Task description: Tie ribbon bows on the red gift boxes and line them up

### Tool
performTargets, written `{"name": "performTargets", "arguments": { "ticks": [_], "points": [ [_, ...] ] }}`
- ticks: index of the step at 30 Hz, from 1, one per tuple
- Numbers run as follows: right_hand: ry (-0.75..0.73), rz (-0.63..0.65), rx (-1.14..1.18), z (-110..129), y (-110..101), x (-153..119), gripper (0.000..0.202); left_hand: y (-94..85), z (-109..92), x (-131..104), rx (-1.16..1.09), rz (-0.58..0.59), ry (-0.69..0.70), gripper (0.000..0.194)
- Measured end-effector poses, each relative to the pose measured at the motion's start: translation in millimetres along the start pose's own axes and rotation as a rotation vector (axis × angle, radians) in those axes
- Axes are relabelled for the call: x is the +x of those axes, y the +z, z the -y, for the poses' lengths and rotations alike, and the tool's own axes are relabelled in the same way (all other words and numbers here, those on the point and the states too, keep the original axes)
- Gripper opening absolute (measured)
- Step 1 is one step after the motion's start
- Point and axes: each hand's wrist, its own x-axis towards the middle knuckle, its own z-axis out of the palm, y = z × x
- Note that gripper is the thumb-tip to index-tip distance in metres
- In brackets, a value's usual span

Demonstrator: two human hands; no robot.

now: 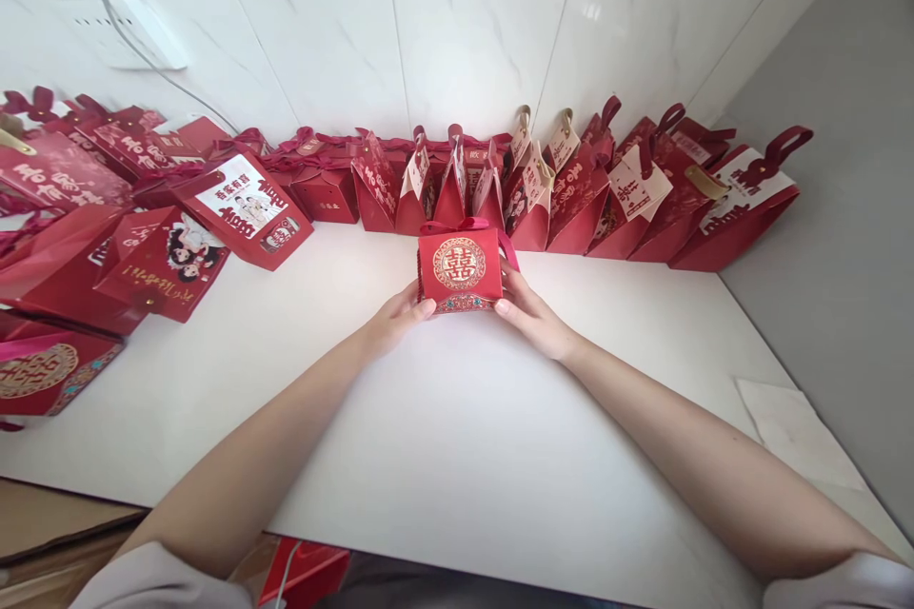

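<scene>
Between my two hands is a red gift box [457,268] with a round gold emblem on its front and a patterned band along the bottom. A dark red ribbon [457,225] lies over its top, and a loose end hangs at its right side. My left hand [400,312] grips the box's lower left corner, thumb on the front. On the opposite side my right hand [532,312] grips the lower right corner the same way. The fingers behind the box are partly hidden. Just behind it stands a row of red gift boxes [457,195].
Handled red boxes [643,200] stand along the tiled wall [486,19] at the right. More boxes [164,257] crowd the left of the white table [457,438]. A pale sheet [796,428] lies near the right edge. A cable [164,71] hangs from the wall socket [118,29].
</scene>
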Motion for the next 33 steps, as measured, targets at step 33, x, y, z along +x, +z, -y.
{"name": "performTargets", "arguments": {
  "ticks": [33],
  "points": [
    [0.017,0.01,0.011,1.6,-0.9,0.3,0.08,2.1,2.0,1.7,-0.056,-0.003,0.027,0.071]
  ]
}}
